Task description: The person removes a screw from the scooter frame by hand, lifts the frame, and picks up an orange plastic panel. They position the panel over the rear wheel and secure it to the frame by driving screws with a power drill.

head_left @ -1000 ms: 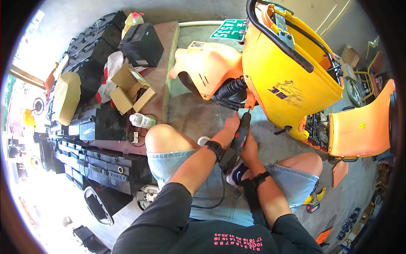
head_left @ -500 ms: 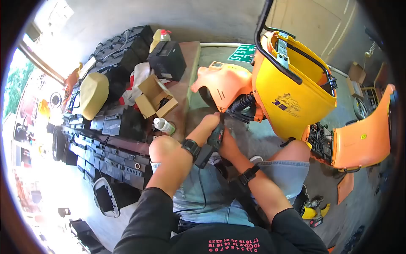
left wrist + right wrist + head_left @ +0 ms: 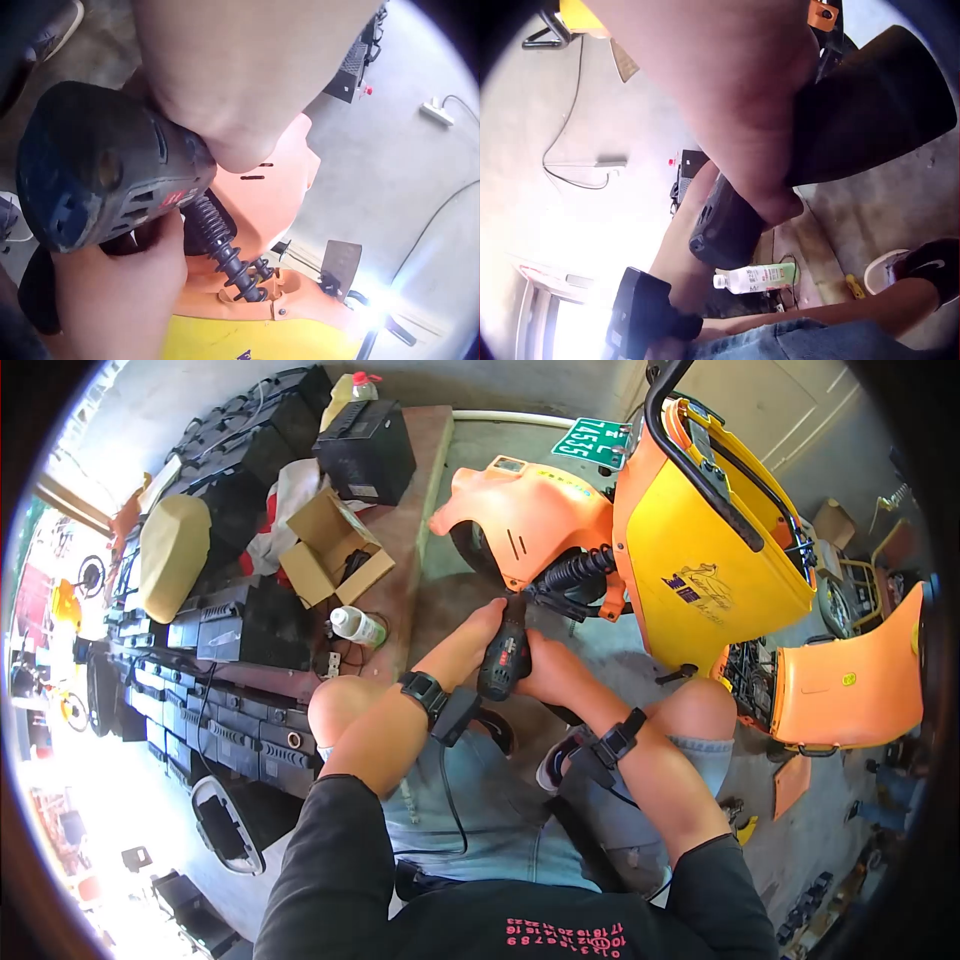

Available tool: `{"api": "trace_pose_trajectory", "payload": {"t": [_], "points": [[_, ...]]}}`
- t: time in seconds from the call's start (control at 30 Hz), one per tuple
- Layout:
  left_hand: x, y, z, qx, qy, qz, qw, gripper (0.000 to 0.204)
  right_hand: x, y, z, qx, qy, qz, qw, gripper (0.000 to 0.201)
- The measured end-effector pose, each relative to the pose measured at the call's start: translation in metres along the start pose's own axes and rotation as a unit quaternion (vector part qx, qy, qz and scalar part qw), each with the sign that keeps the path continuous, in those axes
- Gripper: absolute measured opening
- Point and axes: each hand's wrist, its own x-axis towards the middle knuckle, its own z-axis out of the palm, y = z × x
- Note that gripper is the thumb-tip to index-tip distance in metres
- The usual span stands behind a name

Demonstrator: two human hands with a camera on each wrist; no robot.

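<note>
A dark cordless drill (image 3: 505, 657) is between both hands, in front of the scooter's black shock absorber (image 3: 572, 573). The right hand (image 3: 545, 668) grips the drill's handle from the right. At the drill's front end is the left hand (image 3: 484, 623), its fingers around the nose. In the left wrist view the drill's rear housing (image 3: 97, 169) faces the camera. Beyond it lie the coil spring and the orange front body panel (image 3: 262, 195). A wide dark drill base (image 3: 874, 112) shows below the right hand in the right wrist view. The drill's tip is hidden.
A yellow scooter body (image 3: 700, 585) stands ahead right, with an orange panel (image 3: 850, 675) beside it. On the ledge at left are an open cardboard box (image 3: 335, 550), a white bottle (image 3: 357, 626) and a black battery (image 3: 366, 452). Several black batteries (image 3: 230, 725) are stacked further left.
Both hands and the drill have moved left, away from the orange bracket under the yellow body, to the shock absorber's lower left. Both hands still hold the drill.
</note>
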Motion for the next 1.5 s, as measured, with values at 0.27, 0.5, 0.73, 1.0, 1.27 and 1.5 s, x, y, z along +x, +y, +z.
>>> {"api": "trace_pose_trajectory", "payload": {"t": [0.27, 0.5, 0.73, 1.0, 1.27, 1.5], "points": [[0.010, 0.006, -0.025, 0.021, 0.007, -0.023, 0.999, 0.040, 0.018, 0.002, 0.023, 0.043, 0.021, -0.021, 0.999, 0.067], [0.012, 0.009, -0.041, 0.064, 0.046, -0.054, 0.995, 0.041, 0.035, -0.004, 0.034, 0.007, -0.003, 0.015, 1.000, 0.064], [0.022, 0.013, -0.042, 0.104, 0.060, -0.056, 0.991, 0.041, 0.044, -0.003, 0.030, -0.001, -0.017, 0.061, 0.998, 0.062], [0.031, 0.013, -0.043, 0.100, 0.042, -0.072, 0.992, 0.041, 0.047, 0.010, 0.038, 0.018, -0.007, 0.067, 0.998, 0.070], [0.036, 0.010, -0.044, 0.085, 0.042, -0.065, 0.993, 0.043, 0.046, 0.013, 0.036, 0.009, 0.013, 0.057, 0.998, 0.073], [0.033, 0.012, -0.041, 0.103, 0.043, -0.072, 0.991, 0.042, 0.044, 0.011, 0.037, 0.012, 0.011, 0.059, 0.998, 0.065]]}}
